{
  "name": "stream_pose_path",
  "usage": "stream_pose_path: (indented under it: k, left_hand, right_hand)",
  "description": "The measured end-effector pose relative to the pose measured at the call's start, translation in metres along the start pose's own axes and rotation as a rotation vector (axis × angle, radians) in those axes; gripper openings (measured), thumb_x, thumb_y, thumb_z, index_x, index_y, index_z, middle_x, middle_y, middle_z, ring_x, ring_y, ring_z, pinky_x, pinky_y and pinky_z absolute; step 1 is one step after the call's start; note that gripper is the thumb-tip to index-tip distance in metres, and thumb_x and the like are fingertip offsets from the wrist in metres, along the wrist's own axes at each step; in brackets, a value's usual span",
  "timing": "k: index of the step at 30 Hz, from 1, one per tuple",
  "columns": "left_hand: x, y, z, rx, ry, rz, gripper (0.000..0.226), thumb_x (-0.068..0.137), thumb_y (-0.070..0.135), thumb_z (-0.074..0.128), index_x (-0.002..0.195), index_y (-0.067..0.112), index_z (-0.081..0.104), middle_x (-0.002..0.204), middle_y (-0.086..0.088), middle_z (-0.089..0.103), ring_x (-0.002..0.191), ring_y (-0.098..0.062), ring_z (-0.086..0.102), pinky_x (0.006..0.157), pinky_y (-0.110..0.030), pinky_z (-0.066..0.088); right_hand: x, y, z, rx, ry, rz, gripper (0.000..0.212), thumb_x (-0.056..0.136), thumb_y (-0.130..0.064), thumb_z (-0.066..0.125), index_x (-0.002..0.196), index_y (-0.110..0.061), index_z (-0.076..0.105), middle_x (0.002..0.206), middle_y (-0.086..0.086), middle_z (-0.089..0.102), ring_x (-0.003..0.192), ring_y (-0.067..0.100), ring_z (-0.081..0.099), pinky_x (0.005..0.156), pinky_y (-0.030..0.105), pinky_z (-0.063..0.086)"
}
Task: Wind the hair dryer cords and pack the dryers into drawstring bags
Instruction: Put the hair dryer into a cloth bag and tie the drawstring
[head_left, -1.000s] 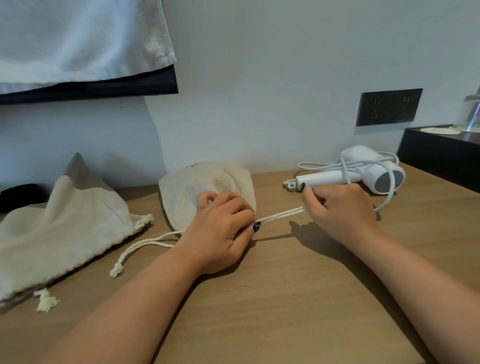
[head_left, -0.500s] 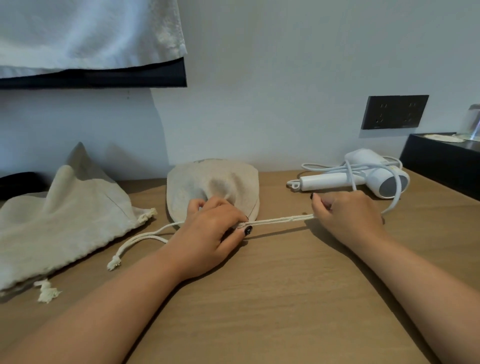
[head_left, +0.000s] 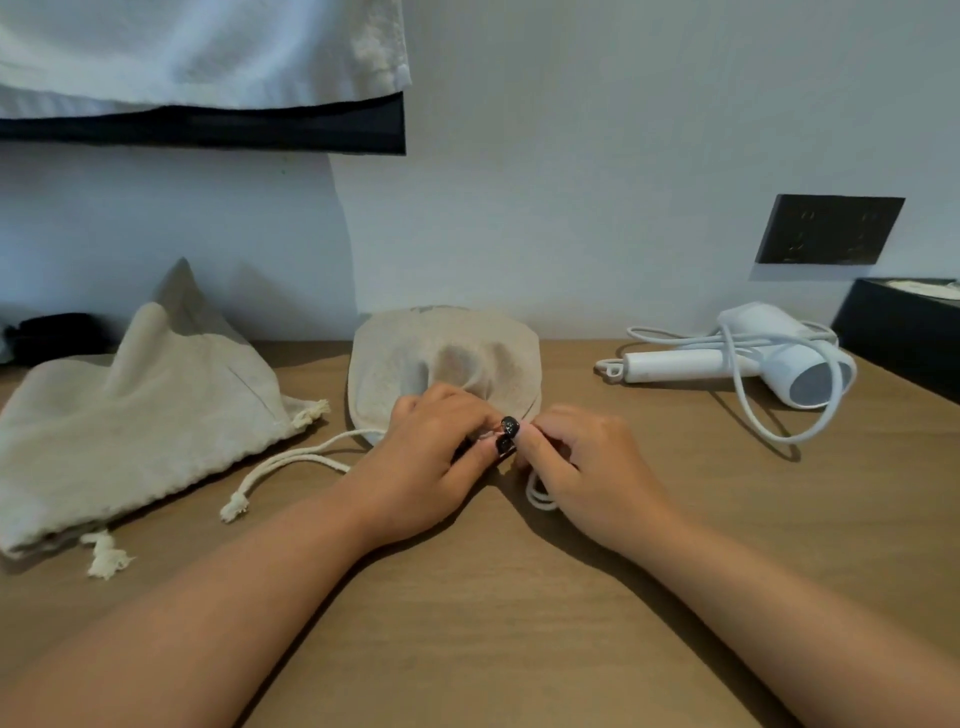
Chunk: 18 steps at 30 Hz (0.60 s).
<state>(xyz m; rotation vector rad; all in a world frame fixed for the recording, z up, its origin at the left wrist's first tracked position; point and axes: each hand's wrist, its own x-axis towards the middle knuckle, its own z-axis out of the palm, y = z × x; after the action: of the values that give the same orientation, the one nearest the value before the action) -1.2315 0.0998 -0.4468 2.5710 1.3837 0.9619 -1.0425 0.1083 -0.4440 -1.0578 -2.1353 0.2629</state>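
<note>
Wooden table (head_left: 519, 649): both hands (touching) pinch middle bag's (head_left: 405, 358) drawstring (head_left: 537, 493).

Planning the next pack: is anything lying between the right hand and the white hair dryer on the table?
Nothing visible. Bare tabletop separates the right hand from the white hair dryer. Only the dryer's own cord loops toward the hand, loosely wrapped over its body.

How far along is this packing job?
Seemingly done: the bag on the left lies bulging with its mouth gathered. In hand: both the left hand and the right hand work the drawstring at the mouth of the middle bag. Left: the white hair dryer lies on the table, cord looped round it, unbagged.
</note>
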Motion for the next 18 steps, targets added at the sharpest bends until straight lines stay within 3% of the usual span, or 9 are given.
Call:
stream_pose_path:
  k: [4,7,9,12,15,18]
  left_hand:
    - [0.001,-0.001,0.002,-0.045,0.013,0.0,0.019,0.096,0.04,0.045,0.099,0.034,0.063,0.101,0.023,0.059,0.108,-0.001,0.047,0.095,-0.036,0.036]
    - [0.004,0.003,0.003,-0.027,-0.005,0.0,0.029,0.095,0.046,0.037,0.099,0.034,0.062,0.102,0.022,0.059,0.108,-0.002,0.046,0.095,-0.037,0.035]
    - [0.005,0.004,0.002,-0.027,-0.013,-0.013,0.031,0.096,0.047,0.035,0.101,0.032,0.062,0.102,0.02,0.059,0.108,-0.003,0.045,0.096,-0.036,0.033]
    - [0.007,0.011,0.0,-0.045,0.0,0.0,0.03,0.096,0.048,0.036,0.102,0.032,0.06,0.103,0.016,0.059,0.108,-0.006,0.045,0.095,-0.035,0.033]
    - [0.01,0.02,0.0,-0.031,0.013,0.03,0.023,0.097,0.043,0.04,0.1,0.031,0.058,0.102,0.015,0.058,0.107,-0.008,0.044,0.092,-0.037,0.033]
    - [0.013,0.02,0.002,0.012,0.011,0.048,0.028,0.097,0.046,0.037,0.099,0.03,0.06,0.105,0.017,0.059,0.108,-0.007,0.044,0.094,-0.038,0.031]
  right_hand:
    - [0.001,-0.006,-0.01,0.356,-0.072,0.23,0.029,0.098,-0.026,0.051,0.077,-0.016,0.068,0.063,0.004,0.068,0.055,0.011,0.063,0.056,0.023,0.051]
    - [0.0,-0.012,-0.014,0.62,-0.147,0.392,0.03,0.099,-0.022,0.047,0.079,-0.007,0.065,0.047,0.0,0.055,0.036,0.009,0.044,0.04,0.018,0.037]
    - [0.0,-0.013,-0.016,0.675,-0.096,0.426,0.03,0.097,-0.024,0.051,0.076,-0.009,0.067,0.049,-0.004,0.045,0.039,0.005,0.034,0.043,0.018,0.03]
    - [-0.002,-0.016,-0.019,0.762,0.047,0.413,0.035,0.092,-0.029,0.057,0.063,-0.009,0.06,0.043,-0.011,0.043,0.039,0.001,0.039,0.056,0.021,0.033]
    - [-0.004,-0.019,-0.022,0.852,0.187,0.386,0.042,0.08,-0.037,0.066,0.056,-0.007,0.05,0.043,-0.007,0.039,0.041,0.005,0.033,0.048,0.018,0.034]
    - [0.001,-0.011,-0.019,0.701,0.262,0.406,0.044,0.082,-0.026,0.072,0.049,-0.006,0.05,0.041,-0.004,0.039,0.039,0.006,0.035,0.042,0.016,0.035]
